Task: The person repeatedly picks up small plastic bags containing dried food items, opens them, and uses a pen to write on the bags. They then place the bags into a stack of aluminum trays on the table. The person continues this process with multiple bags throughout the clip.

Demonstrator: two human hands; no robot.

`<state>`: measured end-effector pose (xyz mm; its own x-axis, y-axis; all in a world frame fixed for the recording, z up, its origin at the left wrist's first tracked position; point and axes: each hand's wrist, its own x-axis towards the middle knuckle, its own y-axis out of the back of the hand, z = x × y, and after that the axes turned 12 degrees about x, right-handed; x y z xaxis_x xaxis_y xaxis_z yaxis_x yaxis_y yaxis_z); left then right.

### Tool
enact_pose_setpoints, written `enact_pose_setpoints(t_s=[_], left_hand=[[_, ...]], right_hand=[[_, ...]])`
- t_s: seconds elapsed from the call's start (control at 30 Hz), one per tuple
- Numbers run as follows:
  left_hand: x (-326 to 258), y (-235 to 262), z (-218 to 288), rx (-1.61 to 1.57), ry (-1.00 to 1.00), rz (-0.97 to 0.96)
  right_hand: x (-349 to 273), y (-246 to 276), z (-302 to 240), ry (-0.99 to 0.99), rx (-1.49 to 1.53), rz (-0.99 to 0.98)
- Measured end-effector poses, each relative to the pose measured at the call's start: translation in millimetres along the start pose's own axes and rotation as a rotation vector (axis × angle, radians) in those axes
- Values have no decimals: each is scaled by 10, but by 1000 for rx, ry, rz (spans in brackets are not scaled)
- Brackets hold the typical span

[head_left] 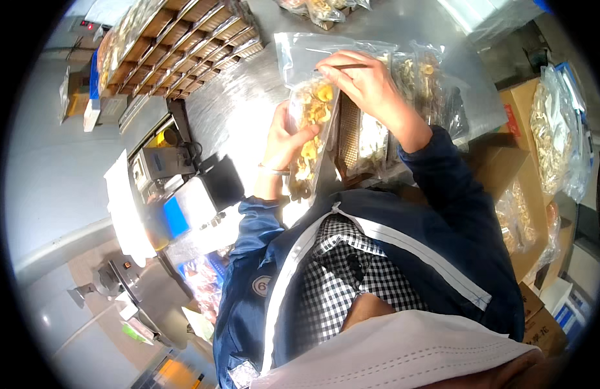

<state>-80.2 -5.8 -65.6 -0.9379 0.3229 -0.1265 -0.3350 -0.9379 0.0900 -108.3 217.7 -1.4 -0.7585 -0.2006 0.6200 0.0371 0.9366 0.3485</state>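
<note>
My left hand (pixel 286 144) grips a long clear plastic bag (pixel 311 123) by its side, the thumb lying across the front. Yellow and pale dried pieces, possibly mushrooms, fill its lower part; the upper end (pixel 293 55) is flat. Above the bag's upper right side, my right hand (pixel 363 83) is closed on a thin dark stick (pixel 349 66); its exact kind cannot be made out. Right of this bag, under my right forearm, lie more clear bags of pale dried pieces (pixel 413 81) and a tray with a woven-looking, gold-brown surface (pixel 349 133).
A stack of brown compartment trays (pixel 183 45) stands at the far left of the metal table (pixel 225 97). More filled bags (pixel 323 10) lie at the far edge. Cardboard boxes (pixel 517 175) with large bags (pixel 551 133) stand on the right. Small equipment (pixel 161 162) sits left.
</note>
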Motion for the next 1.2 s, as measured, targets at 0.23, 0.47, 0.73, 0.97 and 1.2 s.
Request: enact_pose_setpoints(t_s=[0.23, 0.47, 0.73, 0.97, 1.2], left_hand=[[-314, 401, -122, 53, -17, 19], [-44, 1731, -397, -555, -24, 611], [50, 2140, -194, -771, -121, 658], [160, 2272, -203, -833, -87, 685], [229, 2300, -242, -837, -145, 652]], right_hand=[[11, -576, -177, 155, -259, -108], [36, -616, -685, -552, 590, 227], [-456, -1232, -1017, -364, 344, -105], [-373, -1349, -1087, -48, 147, -33], [-391, -1585, -944, 120, -58, -144]])
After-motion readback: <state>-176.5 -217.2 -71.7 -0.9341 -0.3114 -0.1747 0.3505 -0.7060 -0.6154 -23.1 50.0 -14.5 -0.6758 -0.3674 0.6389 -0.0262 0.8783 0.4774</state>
